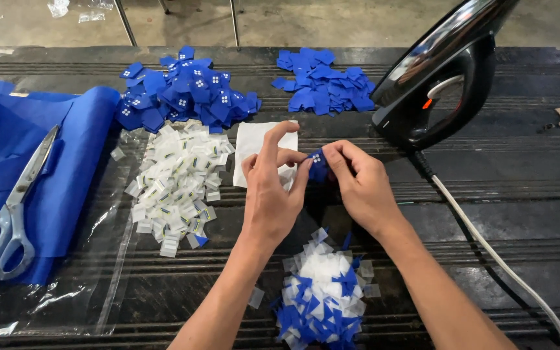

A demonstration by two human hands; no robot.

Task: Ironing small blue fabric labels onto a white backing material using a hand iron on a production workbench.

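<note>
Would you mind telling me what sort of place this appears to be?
Probably a garment or label workshop: a black iron stands on the dark worktable, scissors lie on blue fabric, and both hands hold a small blue patch.

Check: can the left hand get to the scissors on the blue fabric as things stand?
Probably yes. The scissors lie uncovered on top of the blue fabric, with only the flat pile of white labels between, but the left hand is pinching a small blue patch with the right hand.

Small blue patch (317, 166), between fingertips
</note>
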